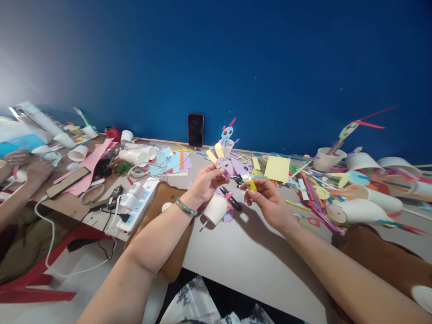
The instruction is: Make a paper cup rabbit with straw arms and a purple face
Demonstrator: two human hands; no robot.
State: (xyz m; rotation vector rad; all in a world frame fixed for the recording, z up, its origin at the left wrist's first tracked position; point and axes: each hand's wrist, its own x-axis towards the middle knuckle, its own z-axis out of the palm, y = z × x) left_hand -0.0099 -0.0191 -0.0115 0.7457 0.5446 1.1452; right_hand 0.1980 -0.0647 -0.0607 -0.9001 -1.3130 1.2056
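Observation:
My left hand (206, 181), with a bangle on the wrist, pinches a purple paper rabbit face (223, 164) that has two yellow ears. In my right hand (270, 202) is a yellow glue stick (250, 182), its white end pointing towards the paper face. Whether the two touch I cannot tell. Below my hands a white paper cup (215, 209) lies on its side with a thin stick poking out. Beside it are dark-handled scissors (232, 201) and a purple paper disc (229, 217). Behind stands a cup with a blue paper face (227, 132).
A power strip (141, 204) with plugs and cables sits left of my arm. A phone (195, 129) leans against the blue wall. Yellow paper (276, 168), coloured sticks and several cups crowd the right side. Another person's hands (37, 173) are at the far left.

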